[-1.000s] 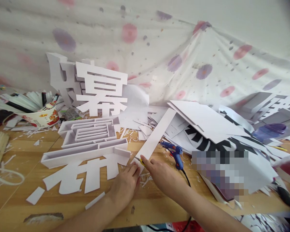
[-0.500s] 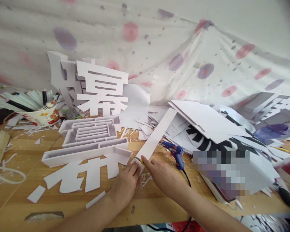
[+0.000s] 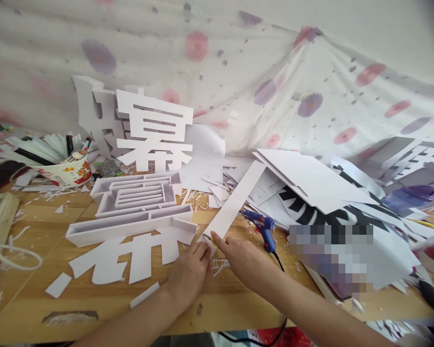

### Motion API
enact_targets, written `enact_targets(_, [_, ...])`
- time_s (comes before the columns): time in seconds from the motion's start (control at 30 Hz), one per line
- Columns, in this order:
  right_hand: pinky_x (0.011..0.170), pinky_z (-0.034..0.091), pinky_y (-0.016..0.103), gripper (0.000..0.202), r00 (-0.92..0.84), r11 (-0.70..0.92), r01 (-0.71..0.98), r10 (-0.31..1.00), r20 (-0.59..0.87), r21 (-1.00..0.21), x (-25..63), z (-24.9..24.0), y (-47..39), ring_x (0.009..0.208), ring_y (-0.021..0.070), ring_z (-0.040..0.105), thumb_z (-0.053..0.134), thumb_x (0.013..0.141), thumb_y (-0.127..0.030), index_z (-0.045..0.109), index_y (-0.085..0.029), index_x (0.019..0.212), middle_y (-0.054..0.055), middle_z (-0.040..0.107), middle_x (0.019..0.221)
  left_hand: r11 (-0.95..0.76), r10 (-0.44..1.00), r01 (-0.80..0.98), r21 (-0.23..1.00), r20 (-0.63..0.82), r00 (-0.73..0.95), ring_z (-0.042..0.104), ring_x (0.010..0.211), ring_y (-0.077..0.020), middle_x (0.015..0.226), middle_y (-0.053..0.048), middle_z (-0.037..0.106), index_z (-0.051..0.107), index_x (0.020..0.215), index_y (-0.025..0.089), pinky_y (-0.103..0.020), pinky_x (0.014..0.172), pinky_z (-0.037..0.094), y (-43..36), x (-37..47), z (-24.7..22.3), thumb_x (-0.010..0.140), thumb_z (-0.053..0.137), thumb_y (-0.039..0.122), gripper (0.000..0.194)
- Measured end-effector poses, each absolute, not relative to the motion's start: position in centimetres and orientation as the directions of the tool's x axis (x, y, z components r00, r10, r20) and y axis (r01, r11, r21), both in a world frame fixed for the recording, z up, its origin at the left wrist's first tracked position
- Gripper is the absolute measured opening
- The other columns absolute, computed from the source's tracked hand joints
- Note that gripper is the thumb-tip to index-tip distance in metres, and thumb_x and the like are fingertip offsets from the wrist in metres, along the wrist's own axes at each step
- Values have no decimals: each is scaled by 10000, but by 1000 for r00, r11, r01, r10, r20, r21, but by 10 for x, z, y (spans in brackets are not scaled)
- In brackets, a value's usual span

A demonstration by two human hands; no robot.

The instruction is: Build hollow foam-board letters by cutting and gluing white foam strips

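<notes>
My right hand [image 3: 235,248] is closed around a yellow utility knife [image 3: 214,238], its blade end at the near part of a long white foam board strip [image 3: 237,197]. The strip slants away toward the back right. Beside the knife, my left hand [image 3: 193,262] has its fingers bent together, gripping the near end of the strip, which they partly hide. To the left of my hands lies a white foam board character [image 3: 130,229], with raised side walls on its upper parts and flat lower pieces.
A blue glue gun [image 3: 265,229] with a black cord lies just right of the strip. Finished white characters [image 3: 155,127] stand behind. Stacked white boards [image 3: 307,176] are at the right, a bowl of pens [image 3: 65,173] at the left. Scraps litter the wooden table [image 3: 159,315].
The view has shifted very slightly. Both hands, the knife and the strip look nearly the same as before.
</notes>
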State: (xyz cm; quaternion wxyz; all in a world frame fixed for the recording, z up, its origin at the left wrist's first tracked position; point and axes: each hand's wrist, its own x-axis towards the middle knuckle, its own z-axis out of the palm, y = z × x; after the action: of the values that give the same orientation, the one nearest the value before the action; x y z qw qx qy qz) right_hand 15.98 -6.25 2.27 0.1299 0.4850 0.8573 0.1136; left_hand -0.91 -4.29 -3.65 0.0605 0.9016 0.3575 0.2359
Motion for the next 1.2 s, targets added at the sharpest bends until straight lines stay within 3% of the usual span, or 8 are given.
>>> enact_targets(0.17, [444,355,275,779,-464,496,795,868,-175,350,160,27,-66,618,152,562,556,673,-46,257,-58,1393,51,617,815,-737,672,610,290,403,620,590,966,-214,1012,-57,620,527,1039,184,-355,796,540,-43,-8,-36,817,455,82,255])
enact_targets(0.4, [422,320,262,761,-441,473,812,881,-172,342,170,16,-71,559,136,554,551,698,-67,254,-99,1398,26,589,747,-731,676,626,269,407,614,585,977,-219,1040,-59,627,530,1065,180,-360,792,542,-43,-8,-36,835,455,122,248])
enact_targets(0.77, [438,302,258,816,-384,430,853,901,-203,297,180,13,-81,587,129,588,529,608,-2,303,-137,1381,32,628,799,-729,673,653,206,389,629,582,1011,-225,1069,-76,633,571,1057,151,-344,795,546,-44,-8,-37,841,466,139,241])
enact_targets(1.2, [447,327,237,808,-355,426,871,889,-289,243,193,10,-85,635,125,615,500,653,30,265,-169,1399,47,641,870,-717,690,641,273,402,602,577,1026,-209,1061,-60,625,570,1040,188,-355,852,525,-44,-9,-40,846,456,139,230])
